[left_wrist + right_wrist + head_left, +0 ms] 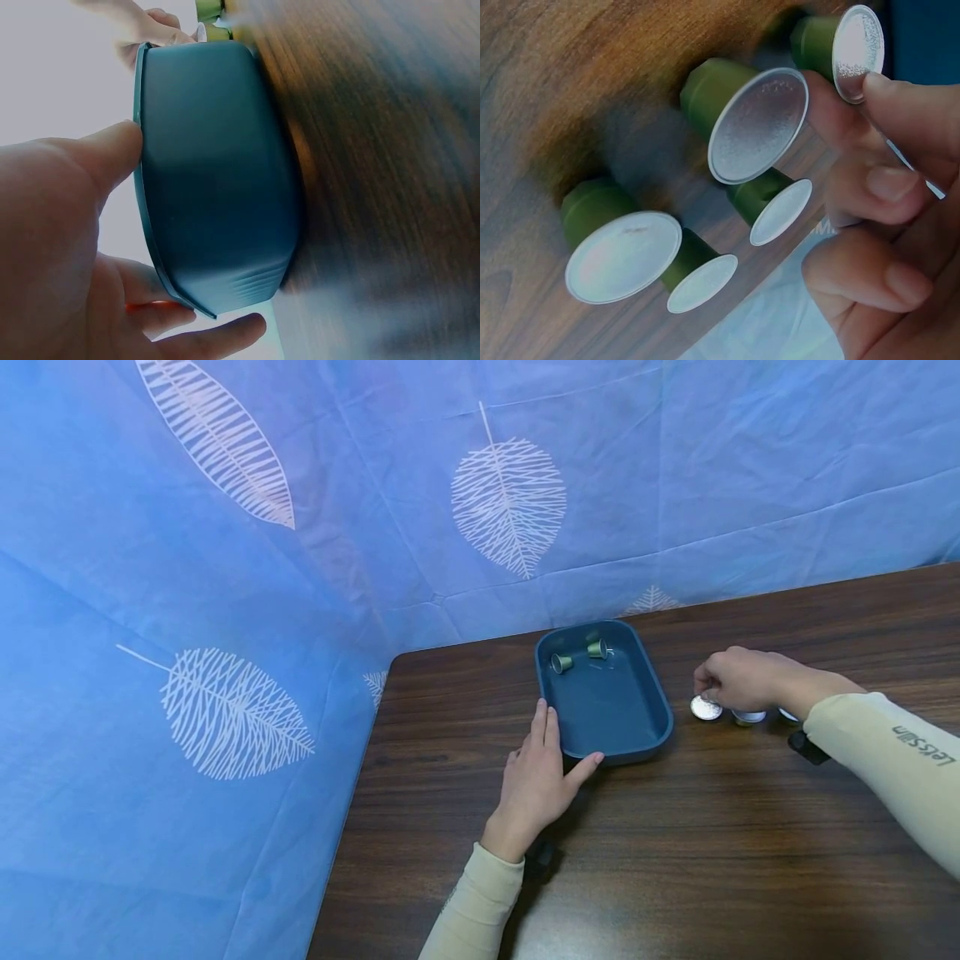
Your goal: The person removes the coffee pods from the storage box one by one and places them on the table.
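Note:
A dark blue-green tray sits on the table with two green coffee capsules lying inside, near its far end. My left hand rests against the tray's near left corner; the thumb touches the rim and the fingers stretch along the left side. To the tray's right, my right hand pinches the edge of a green coffee capsule with a silver lid. A thin silver edge shows among its fingers; what it belongs to is hidden. Several more capsules stand lid up close by.
The brown wood-grain table ends at the back and left against a blue cloth with white leaf prints. Dark wrist devices sit under both cuffs.

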`<state>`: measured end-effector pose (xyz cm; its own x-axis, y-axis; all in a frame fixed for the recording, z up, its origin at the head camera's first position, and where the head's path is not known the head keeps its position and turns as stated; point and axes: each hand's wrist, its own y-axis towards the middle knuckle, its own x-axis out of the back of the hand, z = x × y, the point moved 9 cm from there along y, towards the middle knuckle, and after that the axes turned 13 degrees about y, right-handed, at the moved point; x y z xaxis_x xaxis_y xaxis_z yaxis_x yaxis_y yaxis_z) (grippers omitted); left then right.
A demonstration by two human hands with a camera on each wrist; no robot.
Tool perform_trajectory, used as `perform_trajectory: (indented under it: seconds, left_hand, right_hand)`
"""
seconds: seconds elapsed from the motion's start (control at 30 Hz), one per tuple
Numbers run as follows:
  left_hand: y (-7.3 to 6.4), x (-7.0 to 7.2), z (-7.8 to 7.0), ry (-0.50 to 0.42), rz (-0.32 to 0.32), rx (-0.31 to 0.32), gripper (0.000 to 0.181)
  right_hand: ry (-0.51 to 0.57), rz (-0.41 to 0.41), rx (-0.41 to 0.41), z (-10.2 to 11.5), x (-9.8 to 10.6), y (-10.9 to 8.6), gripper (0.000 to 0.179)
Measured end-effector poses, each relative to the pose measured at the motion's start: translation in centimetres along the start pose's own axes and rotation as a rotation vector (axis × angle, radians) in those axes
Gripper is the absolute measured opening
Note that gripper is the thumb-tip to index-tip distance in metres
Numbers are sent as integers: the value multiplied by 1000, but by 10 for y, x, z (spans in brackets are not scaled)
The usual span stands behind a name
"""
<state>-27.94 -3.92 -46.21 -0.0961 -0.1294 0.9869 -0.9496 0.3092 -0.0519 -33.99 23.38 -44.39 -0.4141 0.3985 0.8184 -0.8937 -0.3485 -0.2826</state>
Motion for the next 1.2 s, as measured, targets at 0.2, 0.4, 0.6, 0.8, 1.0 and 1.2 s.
perform_trajectory:
  seconds: [0.2, 0.4, 0.6, 0.8, 1.0, 1.2]
  left_hand:
    - [0, 1, 0, -5, -4, -2, 97]
    - [-1, 2, 1, -8, -4, 0, 97]
    - [-1, 1, 2, -9, 5, 7, 97]
    - [-1, 0, 2, -17, 12, 8, 97]
    - [-1, 1, 2, -5, 6, 7, 96]
    - [0, 1, 1, -21, 1, 5, 97]
  right_hand:
    - [-13, -9, 5, 3, 3, 0, 13]
    - [-20, -47, -3, 7, 8, 0, 15]
    - [-26, -81, -10, 10, 15, 0, 11]
    - [-40, -136, -20, 13, 28, -1, 18]
    - [-51, -123, -7, 16, 24, 1, 20]
    - [-74, -60, -9, 15, 6, 1, 50]
